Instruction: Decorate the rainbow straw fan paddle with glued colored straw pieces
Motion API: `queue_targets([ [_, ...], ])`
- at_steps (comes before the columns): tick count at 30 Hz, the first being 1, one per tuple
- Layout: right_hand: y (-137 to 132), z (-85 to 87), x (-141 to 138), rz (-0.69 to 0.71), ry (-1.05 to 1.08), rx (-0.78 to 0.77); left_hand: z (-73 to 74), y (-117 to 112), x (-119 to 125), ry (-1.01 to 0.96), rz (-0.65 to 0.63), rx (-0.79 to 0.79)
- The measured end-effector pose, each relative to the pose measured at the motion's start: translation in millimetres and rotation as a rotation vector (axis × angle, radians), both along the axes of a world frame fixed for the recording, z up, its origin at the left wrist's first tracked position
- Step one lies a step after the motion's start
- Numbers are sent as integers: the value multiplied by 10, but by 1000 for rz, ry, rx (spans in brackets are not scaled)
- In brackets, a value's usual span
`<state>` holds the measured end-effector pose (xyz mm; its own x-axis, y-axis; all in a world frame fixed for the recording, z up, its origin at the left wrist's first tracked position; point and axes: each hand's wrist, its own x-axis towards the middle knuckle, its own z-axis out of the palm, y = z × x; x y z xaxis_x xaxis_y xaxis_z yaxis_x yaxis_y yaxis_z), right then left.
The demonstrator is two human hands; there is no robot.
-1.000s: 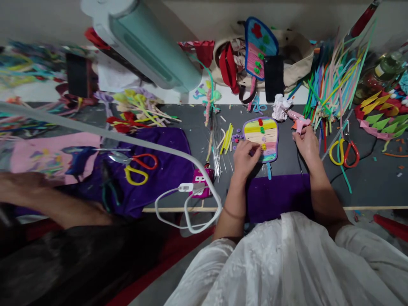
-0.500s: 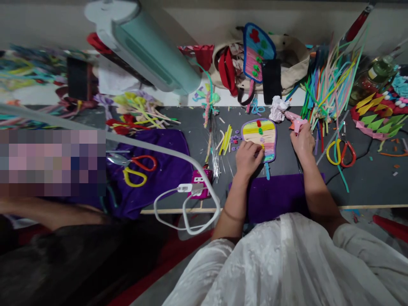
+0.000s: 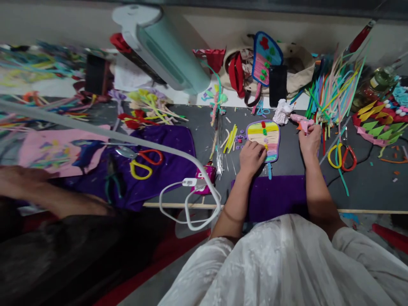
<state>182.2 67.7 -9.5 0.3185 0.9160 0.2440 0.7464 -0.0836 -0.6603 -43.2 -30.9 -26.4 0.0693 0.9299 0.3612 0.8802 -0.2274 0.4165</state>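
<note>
A small striped craft fan with a purple rim lies flat on the grey table. Red and green dots run down its middle. My left hand rests on the fan's lower left edge with its fingers curled and pressed on it. My right hand is closed around a pink glue gun just right of the fan. Tiny purple foam bits lie by my left hand.
Yellow-and-red scissors lie to the right, another pair on purple cloth to the left. Coloured straws fan out behind. A finished fan leans on a bag. Another person's arm reaches in at left. A white cable loops near the edge.
The view has shifted slightly, so everything sits a little further right. My right hand has closed further onto the glue gun. My left hand stays on the fan.
</note>
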Motion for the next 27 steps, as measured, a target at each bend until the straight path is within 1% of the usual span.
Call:
queue_targets([
  [3, -19, 35, 45, -5, 81, 84, 17, -9, -1, -31, 9, -13],
  [7, -88, 108, 1, 9, 232, 177, 36, -16, 8, -57, 23, -1],
  [9, -104, 125, -40, 19, 328, 258, 37, -15, 14, -46, 21, 14],
  [11, -101, 118, -70, 42, 463, 306, 32, -12, 18, -33, 9, 22],
  [13, -92, 98, -82, 92, 637, 282, 20, -7, 19, -19, 2, 19],
  [16, -97, 89, -91, 192, 894, 171, 2, 3, 19, -8, 1, 8],
  [18, -123, 127, -108, 231, 1025, 122, -6, 10, 24, -3, 4, 2],
  [20, -167, 201, -136, 246, 1122, 102, -10, 16, 31, 2, 13, -1],
  [23, -249, 333, -172, 293, 1164, 60, -7, 20, 39, -44, 34, -8],
  [25, -297, 402, -179, 367, 1153, 7, 0, 17, 41, -146, 58, -24],
  [27, -333, 443, -178, 430, 1152, -41, 11, 14, 44, -302, 95, -31],
])
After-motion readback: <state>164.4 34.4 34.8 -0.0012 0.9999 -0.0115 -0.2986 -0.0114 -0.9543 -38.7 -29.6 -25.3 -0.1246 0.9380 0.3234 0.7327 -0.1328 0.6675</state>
